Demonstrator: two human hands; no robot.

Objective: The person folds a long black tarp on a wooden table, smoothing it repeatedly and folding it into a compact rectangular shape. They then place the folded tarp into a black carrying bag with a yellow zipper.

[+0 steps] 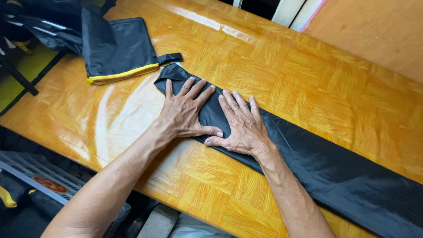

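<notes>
- Because the folded black piece with the yellow edge lies beyond the left hand, near the far-left corner of the tabletop and partly over its edge, I judge that a pull on the cloth behind it could drag it down to the floor.
- The left hand lies flat with the fingers spread wide, gripping nothing, and it presses on the near end of the long black fabric strip. A small black flap sticks out just past its fingertips, and it may unfold if the pressure is uneven.
- The right hand is also flat and open, just beside the left one with the thumbs almost touching, and it too presses on the strip. The tabletop looks glossy, so the thin fabric could slide under the palms and the fold would go crooked.
- To the right of the right hand, the strip runs on diagonally to the picture edge, with no hand on it. This free length could shift or wrinkle when the hands push.
</notes>
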